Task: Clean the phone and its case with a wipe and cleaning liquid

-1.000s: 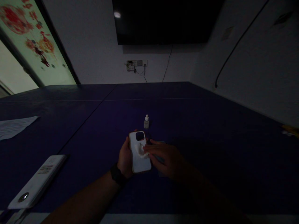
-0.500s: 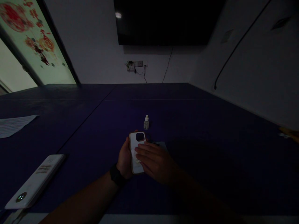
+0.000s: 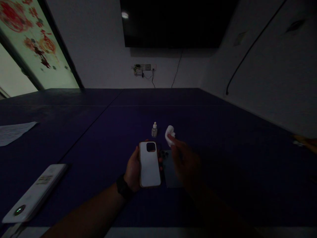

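Observation:
My left hand (image 3: 133, 170) is closed round a white phone case (image 3: 150, 168) with a tan rim, its camera cutout at the top. A dark watch band circles that wrist. Right of the case, my right hand (image 3: 184, 158) pinches a crumpled white tissue (image 3: 169, 135) between thumb and fingers, raised off the case. A grey phone (image 3: 171, 170) with several camera lenses lies on the table, partly hidden by my right hand. Just beyond the case stands a small dropper bottle (image 3: 154, 131) with a white cap.
The dark purple table (image 3: 104, 138) carries a white power bank (image 3: 37, 191) with a lit display at the left front and a printed sheet (image 3: 15, 133) behind it. A yellowish object (image 3: 307, 142) lies at the right edge. A black screen (image 3: 173, 24) hangs on the far wall.
My right hand has lifted off the case back and moved right, bringing the white tissue into view. The case has shifted slightly right, and more of the grey phone shows.

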Motion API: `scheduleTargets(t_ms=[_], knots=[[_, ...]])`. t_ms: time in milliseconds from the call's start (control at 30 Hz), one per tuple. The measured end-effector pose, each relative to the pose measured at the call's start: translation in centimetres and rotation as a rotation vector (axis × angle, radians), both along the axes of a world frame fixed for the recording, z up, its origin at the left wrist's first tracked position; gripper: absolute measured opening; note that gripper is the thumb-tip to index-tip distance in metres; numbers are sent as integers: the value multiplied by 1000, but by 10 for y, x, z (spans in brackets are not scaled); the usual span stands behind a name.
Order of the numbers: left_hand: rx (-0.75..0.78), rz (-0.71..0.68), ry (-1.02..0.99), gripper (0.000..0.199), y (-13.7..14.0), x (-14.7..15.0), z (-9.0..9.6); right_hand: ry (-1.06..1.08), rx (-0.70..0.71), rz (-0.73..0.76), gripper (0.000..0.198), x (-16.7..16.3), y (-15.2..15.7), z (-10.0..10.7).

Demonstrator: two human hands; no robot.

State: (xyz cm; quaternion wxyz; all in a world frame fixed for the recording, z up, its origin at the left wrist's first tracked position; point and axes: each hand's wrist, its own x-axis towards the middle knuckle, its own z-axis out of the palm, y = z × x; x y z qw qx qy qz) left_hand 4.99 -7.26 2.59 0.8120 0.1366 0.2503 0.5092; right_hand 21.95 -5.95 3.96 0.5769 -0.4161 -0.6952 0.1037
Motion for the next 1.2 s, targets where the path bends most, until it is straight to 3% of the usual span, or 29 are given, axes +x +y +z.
scheduleTargets(t_ms=[67, 133, 267, 400, 567, 733, 867, 933, 1000, 1133, 1200], knots=[[-33, 39, 15, 54, 1, 0, -1, -354, 282, 144, 27, -4, -3, -2], [-59, 95, 17, 51, 3, 0, -1, -587, 394, 248, 27, -9, -2, -7], [-69, 173, 17, 49, 5, 2, -1, -680, 317, 236, 23, -17, 3, -19], [-91, 121, 3, 52, 5, 3, -1, -693, 304, 169, 28, -19, 4, -23], [-63, 203, -11, 50, 4, 3, -1, -696, 312, 375, 24, -15, 3, -20], [-52, 189, 12, 51, 6, 2, -1, -716, 309, 210, 29, -19, 3, -24], [-65, 196, 17, 50, 6, 2, -1, -687, 343, 409, 27, -14, 1, -19], [-48, 198, 9, 49, 6, 3, 0, -591, 279, 415, 25, -12, -1, -13], [-25, 179, 5, 49, 4, 4, 0, -398, 126, 336, 26, -13, -3, -11], [17, 2, 31, 55, 0, 1, -4, 205, -432, 163, 33, -17, 0, -15], [22, -100, 24, 61, -2, 0, -8, 445, -555, 96, 41, -14, 6, -18]])
